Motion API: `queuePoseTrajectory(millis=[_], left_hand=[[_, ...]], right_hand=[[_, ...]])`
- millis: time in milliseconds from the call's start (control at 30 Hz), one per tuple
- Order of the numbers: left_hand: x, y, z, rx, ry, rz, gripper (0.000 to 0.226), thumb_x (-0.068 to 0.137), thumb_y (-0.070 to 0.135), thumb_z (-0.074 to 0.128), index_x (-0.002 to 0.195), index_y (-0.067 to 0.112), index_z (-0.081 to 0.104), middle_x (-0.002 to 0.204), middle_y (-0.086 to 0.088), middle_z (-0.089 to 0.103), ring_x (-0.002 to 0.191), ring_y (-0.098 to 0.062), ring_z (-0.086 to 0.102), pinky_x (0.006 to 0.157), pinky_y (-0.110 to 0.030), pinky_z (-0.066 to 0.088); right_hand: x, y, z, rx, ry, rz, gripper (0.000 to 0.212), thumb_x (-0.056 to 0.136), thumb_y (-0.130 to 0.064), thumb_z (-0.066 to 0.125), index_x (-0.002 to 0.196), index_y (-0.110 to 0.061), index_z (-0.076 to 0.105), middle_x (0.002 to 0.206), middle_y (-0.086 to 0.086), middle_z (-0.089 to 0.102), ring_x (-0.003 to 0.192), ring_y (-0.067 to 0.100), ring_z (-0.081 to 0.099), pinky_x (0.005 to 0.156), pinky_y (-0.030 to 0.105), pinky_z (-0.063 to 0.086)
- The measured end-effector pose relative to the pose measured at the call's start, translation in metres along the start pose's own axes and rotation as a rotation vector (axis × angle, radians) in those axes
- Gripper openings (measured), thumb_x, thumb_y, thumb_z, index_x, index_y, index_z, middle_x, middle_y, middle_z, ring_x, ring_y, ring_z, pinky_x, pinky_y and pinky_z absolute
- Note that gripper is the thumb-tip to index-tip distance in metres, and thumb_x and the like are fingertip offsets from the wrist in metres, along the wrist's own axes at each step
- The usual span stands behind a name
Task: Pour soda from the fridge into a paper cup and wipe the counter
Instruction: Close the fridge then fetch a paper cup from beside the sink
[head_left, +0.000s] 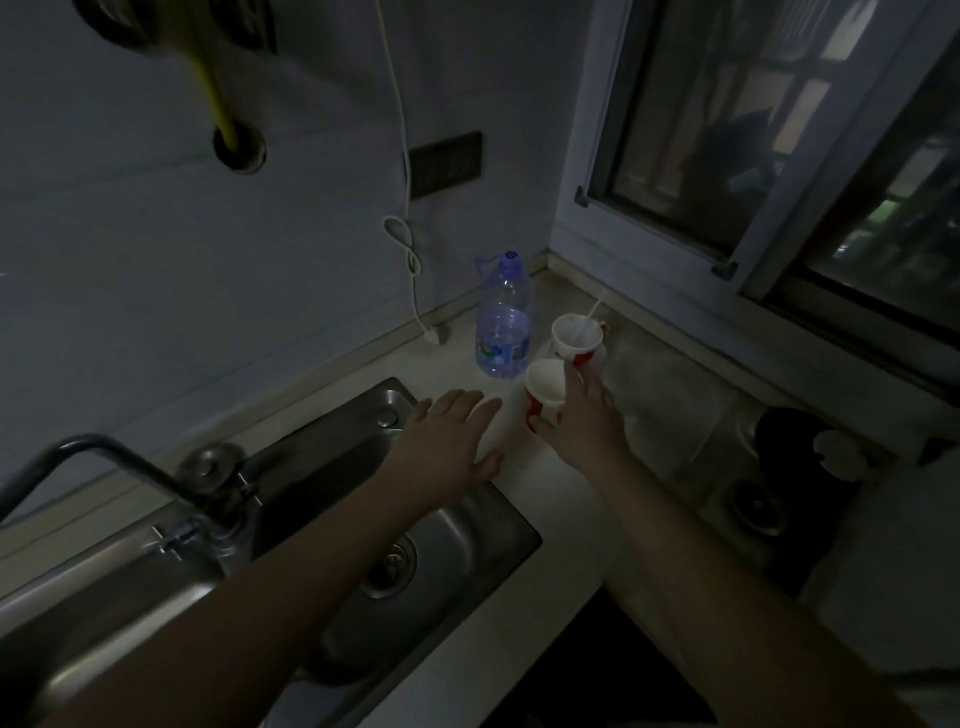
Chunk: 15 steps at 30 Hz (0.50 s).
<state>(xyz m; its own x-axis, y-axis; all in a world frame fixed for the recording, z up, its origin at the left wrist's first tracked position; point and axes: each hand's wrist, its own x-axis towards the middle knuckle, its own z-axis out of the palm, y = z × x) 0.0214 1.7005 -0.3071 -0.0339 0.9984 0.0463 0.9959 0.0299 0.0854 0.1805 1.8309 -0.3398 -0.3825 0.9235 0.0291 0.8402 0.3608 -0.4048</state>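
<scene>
Dim light. Stainless steel sink (332, 457) at 8 o'clock. Left hand (451, 437) flat at frame centre, fingers straight and slightly spread, holding nothing. Clear blue-tinted plastic bottle (503, 317) at 12 o'clock of it, label unreadable. Right hand (582, 422) grips red-and-white paper cup (544, 397), tilted; print illegible. Second red-and-white cup with straw (577, 340) at 1 o'clock, on pale counter (545, 519).

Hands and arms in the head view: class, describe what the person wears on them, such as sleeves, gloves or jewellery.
Both forearms are bare up to the frame's edge, with no sleeve in view. The left hand and the right hand wear no gloves. No ring, watch or bracelet can be made out, though the kitchen is dim, so small items could be missed.
</scene>
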Motion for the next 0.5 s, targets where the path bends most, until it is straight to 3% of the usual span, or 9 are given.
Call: queuePoseTrajectory(millis=[67,200,333,433,500], left_hand=[[0.001,-0.002,0.006,-0.017,0.003,0.001,0.074,0.085,0.060,0.026,0.145,0.018,0.042,0.146,-0.009,0.047,0.134,-0.029,0.043,0.105,-0.052,0.038],[0.002,-0.010,0.022,-0.039,0.065,-0.007,0.064,0.084,0.054,0.039,0.131,0.016,0.059,0.128,-0.010,0.062,0.118,-0.031,0.060,0.093,-0.048,0.048],[0.000,-0.017,0.033,-0.042,0.044,-0.029,0.066,0.088,0.058,0.033,0.140,0.020,0.049,0.141,-0.007,0.053,0.129,-0.028,0.050,0.101,-0.047,0.040],[-0.002,-0.021,0.038,-0.060,0.013,-0.054,0.063,0.093,0.055,0.038,0.148,0.023,0.037,0.151,-0.004,0.041,0.140,-0.025,0.037,0.110,-0.045,0.029],[-0.003,-0.022,0.040,-0.086,0.017,-0.071,0.067,0.090,0.058,0.031,0.147,0.023,0.039,0.150,-0.004,0.042,0.139,-0.026,0.038,0.109,-0.045,0.030]], right_hand=[[0.016,0.005,0.011,0.006,-0.009,0.007,0.087,0.084,-0.045,0.065,0.150,-0.019,0.015,0.155,0.013,0.016,0.134,0.036,0.030,0.105,0.045,0.033],[0.049,0.013,0.028,0.000,-0.049,0.029,0.095,0.080,-0.049,0.066,0.151,-0.021,0.010,0.155,0.013,0.011,0.139,0.037,0.021,0.107,0.047,0.030],[0.070,0.018,0.040,-0.021,-0.100,0.047,0.101,0.078,-0.051,0.068,0.151,-0.019,0.007,0.155,0.015,0.012,0.141,0.040,0.017,0.106,0.050,0.030],[0.078,0.019,0.044,0.029,-0.077,0.056,0.101,0.076,-0.049,0.071,0.150,-0.015,0.012,0.150,0.015,0.024,0.136,0.039,0.026,0.103,0.049,0.035],[0.081,0.018,0.046,0.045,-0.063,0.063,0.101,0.074,-0.047,0.074,0.149,-0.014,0.015,0.148,0.015,0.028,0.134,0.037,0.032,0.100,0.047,0.038]])
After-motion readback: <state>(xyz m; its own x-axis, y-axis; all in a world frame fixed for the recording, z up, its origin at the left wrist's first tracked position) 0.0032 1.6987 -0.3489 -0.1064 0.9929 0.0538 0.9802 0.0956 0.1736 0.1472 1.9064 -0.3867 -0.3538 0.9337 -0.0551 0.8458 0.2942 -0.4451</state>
